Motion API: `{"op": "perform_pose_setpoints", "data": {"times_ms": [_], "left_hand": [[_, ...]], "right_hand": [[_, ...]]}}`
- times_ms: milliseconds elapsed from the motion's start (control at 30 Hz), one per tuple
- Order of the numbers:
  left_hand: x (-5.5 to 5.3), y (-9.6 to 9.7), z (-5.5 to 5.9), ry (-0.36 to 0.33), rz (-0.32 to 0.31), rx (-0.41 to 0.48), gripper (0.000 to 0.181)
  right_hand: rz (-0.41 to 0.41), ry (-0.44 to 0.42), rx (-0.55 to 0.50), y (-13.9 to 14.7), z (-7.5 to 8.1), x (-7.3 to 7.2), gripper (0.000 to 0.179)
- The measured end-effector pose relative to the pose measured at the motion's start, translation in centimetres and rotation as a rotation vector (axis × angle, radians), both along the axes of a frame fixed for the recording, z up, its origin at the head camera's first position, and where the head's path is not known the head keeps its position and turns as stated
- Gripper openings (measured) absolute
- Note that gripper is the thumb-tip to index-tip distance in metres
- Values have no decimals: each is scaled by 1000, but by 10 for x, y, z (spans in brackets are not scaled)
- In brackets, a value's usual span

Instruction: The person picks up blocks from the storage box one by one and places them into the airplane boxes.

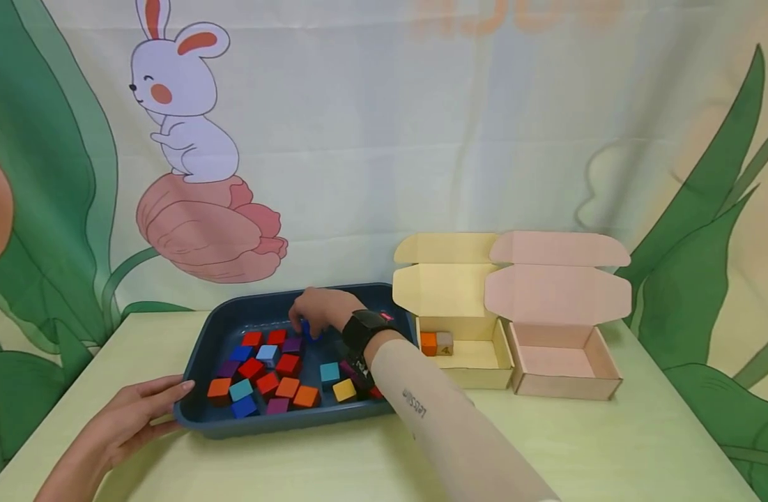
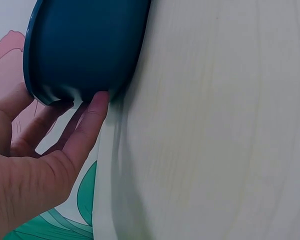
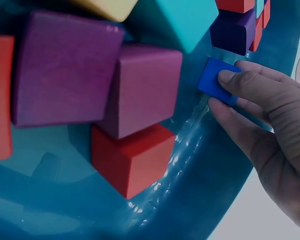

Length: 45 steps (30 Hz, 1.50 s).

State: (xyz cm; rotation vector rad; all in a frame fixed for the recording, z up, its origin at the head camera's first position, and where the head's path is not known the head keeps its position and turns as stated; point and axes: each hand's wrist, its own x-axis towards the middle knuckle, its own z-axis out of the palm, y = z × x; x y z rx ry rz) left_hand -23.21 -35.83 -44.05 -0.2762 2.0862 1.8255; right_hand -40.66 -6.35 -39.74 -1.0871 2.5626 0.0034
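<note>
My right hand [image 1: 321, 309] reaches into the dark blue tray [image 1: 283, 420] and pinches a blue block [image 3: 215, 82] between thumb and fingers, low over the tray floor. A dark purple block [image 3: 232, 31] lies close by, at the edge of a group of coloured blocks. My left hand [image 1: 139, 411] holds the tray's left end, its fingertips at the rim and outer wall [image 2: 90, 50]. Nearer the right wrist camera are two purple blocks [image 3: 65, 70], a red block [image 3: 132, 157] and a teal block [image 3: 177, 20].
Right of the tray stands an open yellow box [image 1: 474, 378], holding an orange block [image 1: 428, 343] and a wooden block marked 4 [image 1: 444, 343]. Beside it is an open pink box [image 1: 569, 385]. Both lids stand raised. A printed cloth [image 1: 359, 139] hangs behind the table.
</note>
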Motion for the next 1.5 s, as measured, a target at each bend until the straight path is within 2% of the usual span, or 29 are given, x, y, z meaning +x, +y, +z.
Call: {"op": "perform_pose_setpoints", "data": {"times_ms": [200, 400, 700, 967, 1167, 1300, 1500], "left_hand": [[0, 0, 0, -13, 8, 1, 81], [2, 1, 3, -24, -4, -51, 84], [0, 1, 2, -16, -6, -45, 84], [-2, 0, 1, -29, 22, -20, 82], [-2, 2, 0, -21, 3, -21, 84], [-3, 2, 0, -26, 16, -11, 84], [-4, 2, 1, -25, 26, 1, 82]], "right_hand": [[-9, -24, -23, 6, -1, -2, 17], [5, -24, -39, 15, 4, -1, 15], [54, 45, -48, 35, 30, 3, 20], [32, 18, -63, 55, 46, 3, 19], [101, 88, -48, 76, 57, 6, 17], [145, 146, -12, 95, 69, 10, 17], [173, 174, 12, 130, 83, 22, 17]]}}
